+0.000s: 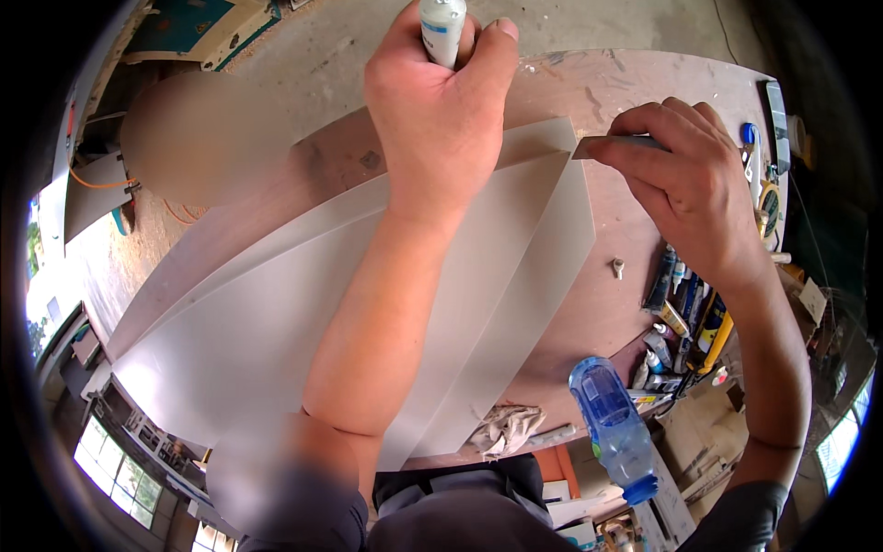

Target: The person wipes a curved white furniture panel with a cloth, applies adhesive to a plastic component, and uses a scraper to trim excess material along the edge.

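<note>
My left hand point(437, 138) is wrapped around a small white bottle point(443, 37) with a blue band, raised over the far edge of some large pale sheets. In my right hand point(685, 161) is a thin, dark flat blade point(635, 141), pinched between thumb and fingers. Its tip lies at the far right corner of the sheets. One pale sheet point(349, 313) overlaps another long panel point(515, 340) on its right, both resting on a brown worktable point(635, 78). My left forearm crosses over the sheets and hides part of them.
A clear blue plastic bottle point(612, 428) lies near the table's front edge, right of a crumpled rag point(509, 429). Several tubes and tools crowd the right side, including a yellow-handled cutter point(717, 342). A small metal piece point(618, 268) lies on the tabletop.
</note>
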The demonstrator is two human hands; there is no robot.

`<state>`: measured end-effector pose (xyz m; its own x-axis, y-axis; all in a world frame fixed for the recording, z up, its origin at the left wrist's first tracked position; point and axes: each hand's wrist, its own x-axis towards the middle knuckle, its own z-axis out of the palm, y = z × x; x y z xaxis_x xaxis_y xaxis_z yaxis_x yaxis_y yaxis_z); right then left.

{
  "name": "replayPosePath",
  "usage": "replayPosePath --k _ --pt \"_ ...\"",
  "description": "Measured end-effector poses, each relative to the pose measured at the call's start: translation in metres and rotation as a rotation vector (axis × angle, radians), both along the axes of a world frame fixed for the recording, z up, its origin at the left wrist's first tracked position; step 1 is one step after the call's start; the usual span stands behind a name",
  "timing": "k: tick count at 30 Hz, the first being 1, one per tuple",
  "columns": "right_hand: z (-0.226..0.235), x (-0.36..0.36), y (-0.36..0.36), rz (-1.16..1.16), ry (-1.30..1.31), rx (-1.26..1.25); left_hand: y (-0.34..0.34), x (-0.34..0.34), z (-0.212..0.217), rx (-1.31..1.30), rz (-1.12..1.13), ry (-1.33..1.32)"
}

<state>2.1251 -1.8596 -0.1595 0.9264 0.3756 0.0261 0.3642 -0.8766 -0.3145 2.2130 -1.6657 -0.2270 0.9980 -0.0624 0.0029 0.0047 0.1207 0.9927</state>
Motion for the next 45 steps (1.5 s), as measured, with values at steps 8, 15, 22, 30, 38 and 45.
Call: replayPosePath --k 8,15,22,30,38,45 --pt "-0.004 0.000 0.002 0.008 -0.021 0.010 -0.002 -0.003 0.004 0.002 -0.008 0.016" --pt "-0.004 0.000 0.000 0.032 -0.030 -0.038 0.000 0.000 -0.004 0.033 -0.044 -0.025" --pt "-0.002 -0.005 -0.003 -0.006 0.026 -0.032 0.000 -0.001 0.003 0.169 -0.262 0.141" --pt "0.050 -0.082 -0.032 -0.603 0.257 0.208 0.019 0.001 -0.003 0.545 -0.770 0.027" --pt "0.133 -0.259 -0.090 -1.148 0.108 0.854 0.006 0.010 -0.012 0.298 -0.080 -0.111" --pt "0.204 -0.309 0.065 -1.185 -0.097 0.590 0.075 -0.026 0.014 0.314 0.107 -0.381"
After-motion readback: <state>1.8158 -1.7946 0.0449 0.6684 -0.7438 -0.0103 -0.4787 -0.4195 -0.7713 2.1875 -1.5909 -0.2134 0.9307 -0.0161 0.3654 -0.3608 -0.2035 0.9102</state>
